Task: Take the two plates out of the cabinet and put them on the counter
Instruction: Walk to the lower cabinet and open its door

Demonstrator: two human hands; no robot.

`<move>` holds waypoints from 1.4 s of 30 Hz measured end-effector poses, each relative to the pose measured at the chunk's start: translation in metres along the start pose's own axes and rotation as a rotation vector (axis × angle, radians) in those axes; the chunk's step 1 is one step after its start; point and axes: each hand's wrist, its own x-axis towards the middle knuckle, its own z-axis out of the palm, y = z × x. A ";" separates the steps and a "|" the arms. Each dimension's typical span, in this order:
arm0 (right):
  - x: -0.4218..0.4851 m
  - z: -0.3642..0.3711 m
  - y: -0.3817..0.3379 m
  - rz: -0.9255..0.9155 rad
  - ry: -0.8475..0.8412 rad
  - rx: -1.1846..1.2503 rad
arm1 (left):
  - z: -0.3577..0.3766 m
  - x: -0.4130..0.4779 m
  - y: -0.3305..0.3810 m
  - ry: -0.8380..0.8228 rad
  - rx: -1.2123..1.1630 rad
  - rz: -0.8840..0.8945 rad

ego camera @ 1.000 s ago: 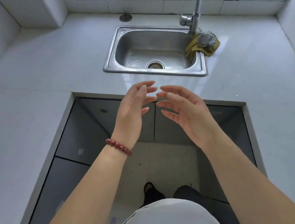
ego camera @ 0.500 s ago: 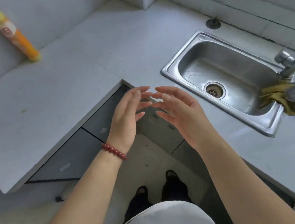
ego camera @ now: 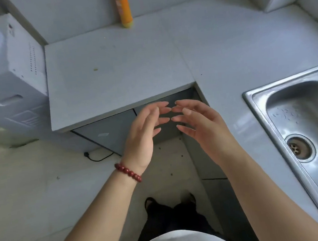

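Observation:
My left hand [ego camera: 145,133] and my right hand [ego camera: 200,125] hover side by side, fingers spread, fingertips almost touching, holding nothing. A red bead bracelet circles the left wrist. Both hands float in front of the grey cabinet doors [ego camera: 106,134] under the pale counter [ego camera: 118,69], at the inner corner of the L-shaped worktop. The cabinet doors look closed. No plates are in view.
A steel sink [ego camera: 301,124] is set into the counter at the right. An orange and yellow bottle [ego camera: 124,7] stands at the back wall. A white appliance [ego camera: 6,78] stands left of the counter, with a black cable [ego camera: 97,157] on the floor.
The view has swung left: the sink slid from the centre to the right edge, and the bottle and white appliance came into view. Both hands kept their open, facing pose.

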 end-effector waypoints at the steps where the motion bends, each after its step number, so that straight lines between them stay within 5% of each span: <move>1: 0.005 0.004 0.005 0.009 -0.018 -0.004 | -0.006 0.001 -0.003 0.020 -0.005 -0.001; 16: 0.044 0.044 0.100 0.025 -0.003 0.028 | -0.073 0.015 -0.090 0.029 0.000 -0.003; 28: 0.061 0.009 0.170 0.052 -0.016 0.041 | -0.061 0.032 -0.169 0.083 -0.051 -0.008; 42: 0.131 -0.048 0.370 -0.087 -0.018 0.023 | -0.054 0.100 -0.366 0.042 -0.021 0.110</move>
